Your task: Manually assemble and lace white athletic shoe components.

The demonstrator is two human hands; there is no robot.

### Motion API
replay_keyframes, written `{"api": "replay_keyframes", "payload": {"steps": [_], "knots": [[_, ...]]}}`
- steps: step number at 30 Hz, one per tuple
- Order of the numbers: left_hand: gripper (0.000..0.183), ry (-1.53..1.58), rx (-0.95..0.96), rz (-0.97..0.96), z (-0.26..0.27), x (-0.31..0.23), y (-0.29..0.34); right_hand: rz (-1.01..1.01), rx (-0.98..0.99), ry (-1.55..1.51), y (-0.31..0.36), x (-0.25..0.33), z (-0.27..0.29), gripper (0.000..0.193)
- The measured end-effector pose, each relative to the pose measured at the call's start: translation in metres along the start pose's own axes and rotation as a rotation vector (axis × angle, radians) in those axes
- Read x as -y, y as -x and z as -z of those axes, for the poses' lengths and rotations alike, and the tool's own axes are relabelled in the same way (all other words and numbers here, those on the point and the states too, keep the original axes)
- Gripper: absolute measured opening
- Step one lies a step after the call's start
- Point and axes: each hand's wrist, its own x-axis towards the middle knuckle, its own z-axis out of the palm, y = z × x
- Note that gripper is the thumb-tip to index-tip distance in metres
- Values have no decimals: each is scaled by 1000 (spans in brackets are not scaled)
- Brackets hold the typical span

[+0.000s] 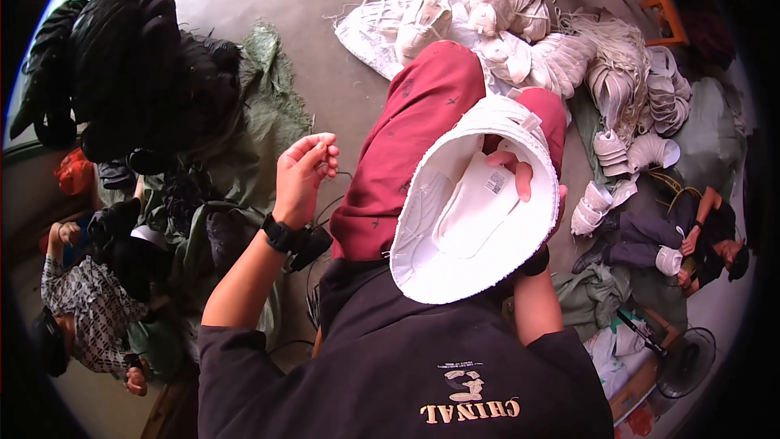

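Observation:
Over my lap is a white shoe upper (439,264), its open underside turned up and a small printed label inside. My right hand (517,176) holds it from the right side, with some fingers showing through the opening and the rest hidden behind the upper. Raised to the left of my knees, my left hand (302,175) has its thumb and fingertips pinched together. Whatever is in that pinch, if anything, is too small to make out. A dark band circles my left wrist.
Piles of white shoe uppers (548,65) lie beyond my knees and to the right, partly on a white sack (366,36). Black shoe uppers (122,57) are heaped at far left beside green sacking (264,73). Co-workers sit at left (93,289) and right (715,236), near a fan (686,362).

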Motion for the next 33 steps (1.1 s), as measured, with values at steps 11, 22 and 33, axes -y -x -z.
{"api": "replay_keyframes", "payload": {"steps": [11, 22, 33], "knots": [[17, 20, -2, 13, 3, 6, 1, -6, 38, -1, 7, -13, 27, 58], [7, 19, -27, 82, 5, 7, -6, 2, -50, 59, 5, -4, 13, 58], [17, -35, -139, 89, -5, 17, -10, -17, -57, 11, 8, 4, 22, 60]]}}
